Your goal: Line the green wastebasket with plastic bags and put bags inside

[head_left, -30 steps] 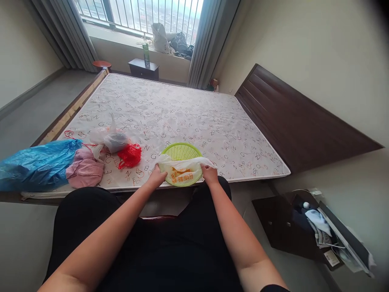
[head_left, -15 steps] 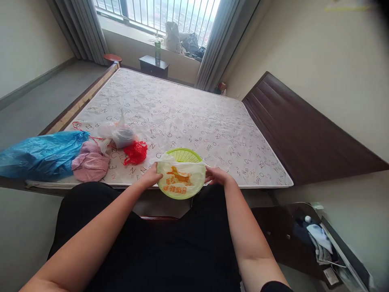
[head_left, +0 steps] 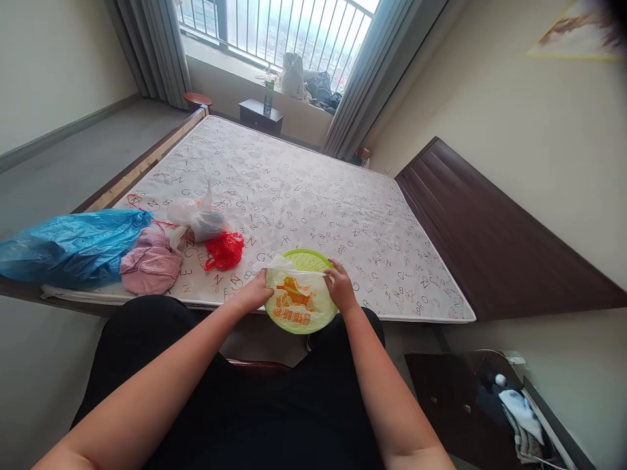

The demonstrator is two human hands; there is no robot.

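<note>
Just above my lap, at the bed's near edge, is a round green plastic basket (head_left: pixel 309 260) with a slatted inside. A white plastic bag (head_left: pixel 296 303) with orange printing is drawn over its near part, while the far rim stays bare. At the left side my left hand (head_left: pixel 255 291) is closed on the bag and the basket's edge, thumb on the near face. On the right, my right hand (head_left: pixel 341 287) pinches the bag's upper edge by the rim. Some loose white film bunches beyond my left hand.
On the mattress (head_left: pixel 294 189), to the left, lie a red plastic bag (head_left: pixel 225 250), a tied whitish bag (head_left: pixel 208 224), a pink cloth bundle (head_left: pixel 151 262) and a large blue bag (head_left: pixel 73 245). A dark headboard (head_left: pixel 490 235) stands right; a dark nightstand (head_left: pixel 441 398) is lower right.
My right hand has moved up along the basket's right side and now pinches the bag's edge at the rim. My left hand keeps its hold. The view has shifted slightly.
</note>
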